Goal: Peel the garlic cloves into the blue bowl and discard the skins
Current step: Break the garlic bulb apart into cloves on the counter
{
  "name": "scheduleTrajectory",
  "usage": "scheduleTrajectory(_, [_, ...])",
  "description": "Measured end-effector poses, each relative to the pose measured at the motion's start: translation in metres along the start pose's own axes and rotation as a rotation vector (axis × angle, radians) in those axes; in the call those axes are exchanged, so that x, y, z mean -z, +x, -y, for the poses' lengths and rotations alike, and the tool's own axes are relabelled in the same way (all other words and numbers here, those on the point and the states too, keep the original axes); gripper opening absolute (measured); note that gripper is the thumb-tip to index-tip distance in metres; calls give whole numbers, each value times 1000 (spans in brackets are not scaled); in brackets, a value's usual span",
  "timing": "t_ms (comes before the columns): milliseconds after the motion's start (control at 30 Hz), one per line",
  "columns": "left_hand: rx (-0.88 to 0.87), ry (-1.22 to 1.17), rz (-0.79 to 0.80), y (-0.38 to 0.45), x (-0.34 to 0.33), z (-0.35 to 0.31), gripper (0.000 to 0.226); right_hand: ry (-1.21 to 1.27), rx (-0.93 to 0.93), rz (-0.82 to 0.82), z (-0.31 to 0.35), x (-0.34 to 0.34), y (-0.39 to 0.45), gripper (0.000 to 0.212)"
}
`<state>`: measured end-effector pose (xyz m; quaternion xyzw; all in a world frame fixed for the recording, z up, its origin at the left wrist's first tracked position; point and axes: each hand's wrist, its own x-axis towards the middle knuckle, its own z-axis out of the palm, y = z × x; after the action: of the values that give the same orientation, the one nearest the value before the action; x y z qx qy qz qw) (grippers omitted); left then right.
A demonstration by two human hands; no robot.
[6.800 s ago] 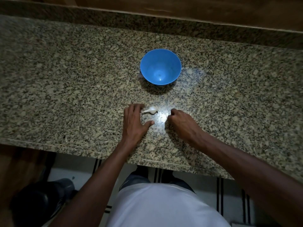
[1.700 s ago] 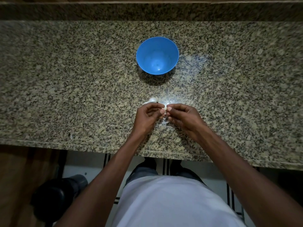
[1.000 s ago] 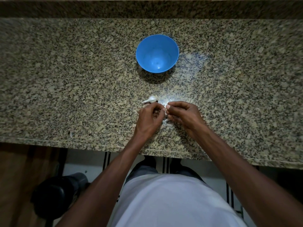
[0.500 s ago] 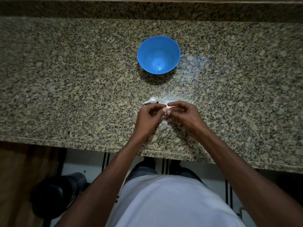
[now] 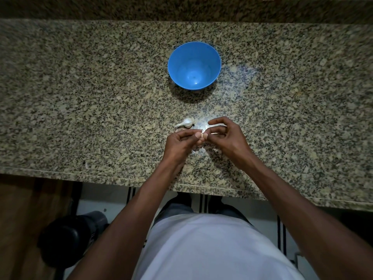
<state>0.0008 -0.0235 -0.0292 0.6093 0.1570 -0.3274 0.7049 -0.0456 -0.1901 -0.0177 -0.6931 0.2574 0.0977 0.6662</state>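
Head view: nearest, the left hand (image 5: 179, 145) and right hand (image 5: 226, 138) meet fingertip to fingertip just above the granite counter (image 5: 80, 98), both with curled fingers pinching a small garlic clove (image 5: 201, 136) held between them; most of it is hidden by the fingers. A pale scrap of skin (image 5: 193, 152) lies on the counter under the left hand. Just beyond the left hand's fingertips lies a garlic piece (image 5: 186, 123). Well beyond both hands stands the blue bowl (image 5: 194, 65), upright.
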Motion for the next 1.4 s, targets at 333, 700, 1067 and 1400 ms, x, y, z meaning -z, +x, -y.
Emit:
scheduleTrajectory(333, [109, -131, 1, 1, -3, -2, 25, 194, -38, 7, -2, 1, -2, 41])
scheduleTrajectory(700, [10, -11, -51, -2, -12, -7, 32, -97, 136, 24, -4, 1, 0, 16])
scheduleTrajectory(1067, [-159, 269, -28, -4, -4, -3, 21, 252, -77, 28, -4, 15, 2, 20])
scheduleTrajectory(1400, [-330, 415, 16, -6, -10, -14, 22, 139, 51, 9, -2, 14, -4, 23])
